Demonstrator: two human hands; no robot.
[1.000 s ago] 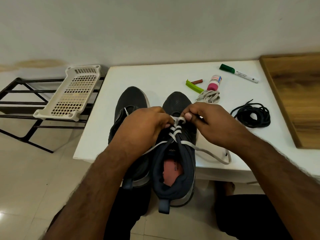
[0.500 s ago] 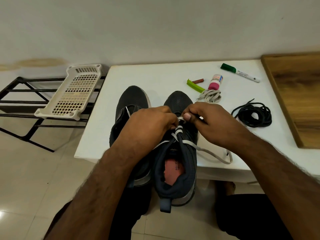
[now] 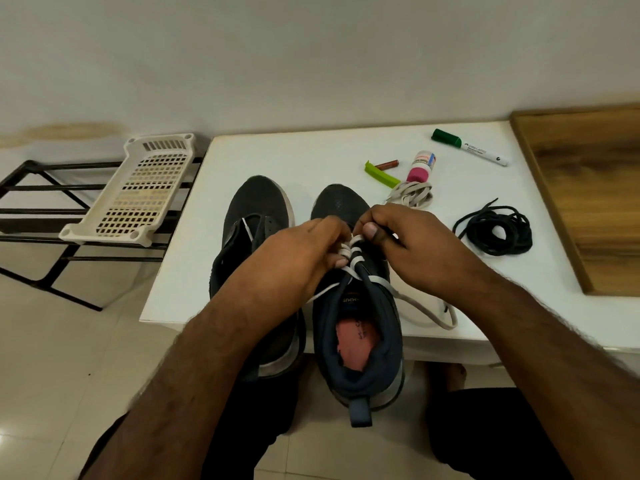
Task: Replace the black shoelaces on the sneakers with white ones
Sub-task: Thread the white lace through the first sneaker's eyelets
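Observation:
Two dark sneakers stand side by side at the near edge of the white table (image 3: 311, 154). The right sneaker (image 3: 356, 341) has a white lace (image 3: 426, 311) threaded through its lower eyelets, with a loose end looping onto the table at the right. My left hand (image 3: 304, 251) and my right hand (image 3: 401, 237) meet over its eyelets, and both pinch the white lace there. The left sneaker (image 3: 258, 209) is partly hidden under my left forearm. A coil of black laces (image 3: 495, 230) lies right of my right hand. A bundled white lace (image 3: 412, 195) lies behind it.
A green marker (image 3: 467, 147), a pink-capped bottle (image 3: 420, 166), a green clip (image 3: 381, 174) and a small brown stick (image 3: 388, 164) lie at the back of the table. A wooden board (image 3: 595, 195) is at the right. A white plastic tray (image 3: 138, 195) rests on a black rack at the left.
Both hands have stayed on the lace at the eyelets, with only small finger movements; the left thumb has shifted slightly lower along the crossings.

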